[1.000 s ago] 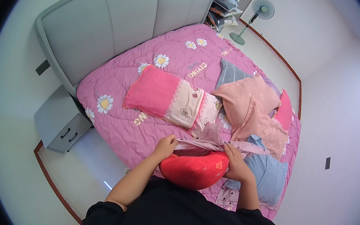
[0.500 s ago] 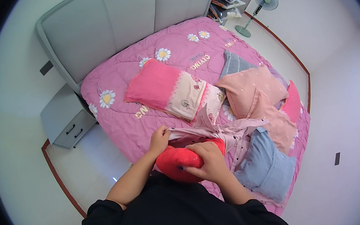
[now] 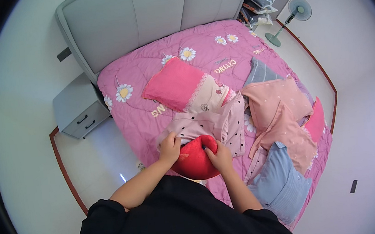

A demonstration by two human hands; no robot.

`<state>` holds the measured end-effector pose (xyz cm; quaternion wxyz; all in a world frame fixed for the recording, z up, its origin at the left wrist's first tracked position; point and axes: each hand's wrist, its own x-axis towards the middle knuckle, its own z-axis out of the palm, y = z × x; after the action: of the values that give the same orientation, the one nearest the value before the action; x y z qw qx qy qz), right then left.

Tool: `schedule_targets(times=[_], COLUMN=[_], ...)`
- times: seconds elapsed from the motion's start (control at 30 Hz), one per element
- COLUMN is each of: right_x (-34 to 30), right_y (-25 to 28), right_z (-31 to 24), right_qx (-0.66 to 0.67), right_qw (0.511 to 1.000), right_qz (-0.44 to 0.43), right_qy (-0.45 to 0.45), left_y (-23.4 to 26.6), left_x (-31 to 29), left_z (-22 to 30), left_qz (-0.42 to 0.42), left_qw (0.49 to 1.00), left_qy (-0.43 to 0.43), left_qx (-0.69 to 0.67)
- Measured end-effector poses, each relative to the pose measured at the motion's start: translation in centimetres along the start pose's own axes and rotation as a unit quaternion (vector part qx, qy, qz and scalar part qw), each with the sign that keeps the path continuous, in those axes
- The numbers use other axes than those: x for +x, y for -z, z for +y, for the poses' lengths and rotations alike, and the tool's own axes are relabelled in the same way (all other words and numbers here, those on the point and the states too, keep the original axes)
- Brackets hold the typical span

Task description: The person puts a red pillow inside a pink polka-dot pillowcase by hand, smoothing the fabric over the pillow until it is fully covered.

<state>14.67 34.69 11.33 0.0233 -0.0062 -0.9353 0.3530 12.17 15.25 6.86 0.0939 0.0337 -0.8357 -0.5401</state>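
Observation:
A red pillow (image 3: 195,162) is in front of me at the bed's near edge, its far end against a pale pink pillowcase (image 3: 196,123) with dark dots. My left hand (image 3: 170,149) is closed on the pillowcase's edge, right beside the pillow. With thumb on top, my right hand (image 3: 221,157) grips the pillow's right side, where its surface folds in. How much of the pillow lies inside the case I cannot tell. Just beyond, a pink and cream pillow (image 3: 172,84) lies flat.
Peach pillows (image 3: 274,97), a grey pillow (image 3: 262,70) and a blue pillow (image 3: 279,185) crowd the bed's right side on a pink flowered quilt (image 3: 126,116). A grey headboard (image 3: 153,11) stands at the far end, a nightstand (image 3: 76,103) left, a fan (image 3: 299,9) far right.
The dotted pillowcase has spread out flatter beyond the red pillow. My right hand has shifted from the pillow's top to its right side. The view has turned, shifting the room rightward.

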Motion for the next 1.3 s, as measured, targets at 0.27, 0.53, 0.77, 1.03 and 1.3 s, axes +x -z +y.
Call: schedule_targets(times=[0.27, 0.53, 0.77, 1.03, 1.3], right_x=[2.7, 2.2, -1.6, -1.6, -0.9], right_y=[-0.3, -0.1, -3.0, -6.2, -8.0], right_z=[3.6, 1.2, -1.3, -1.3, -0.7], right_qx=[-0.005, -0.086, -0.137, -0.254, -0.298], right_qw=[0.999, 0.948, 0.925, 0.915, 0.895], right_qz=[0.031, 0.288, 0.028, -0.024, 0.009], right_qy=[-0.043, 0.107, 0.353, 0.312, 0.333], left_y=[-1.3, 0.2, -0.6, -0.1, 0.6], left_x=[0.4, 1.4, 2.8, 2.8, 2.4], left_z=[1.7, 1.7, -0.2, -1.0, -1.0], left_qz=[-0.093, -0.179, -0.064, -0.055, 0.0], left_qw=[0.991, 0.976, 0.988, 0.987, 0.986], left_qy=[-0.09, -0.089, -0.075, -0.018, -0.025], left_qx=[0.036, 0.09, 0.115, 0.148, 0.164])
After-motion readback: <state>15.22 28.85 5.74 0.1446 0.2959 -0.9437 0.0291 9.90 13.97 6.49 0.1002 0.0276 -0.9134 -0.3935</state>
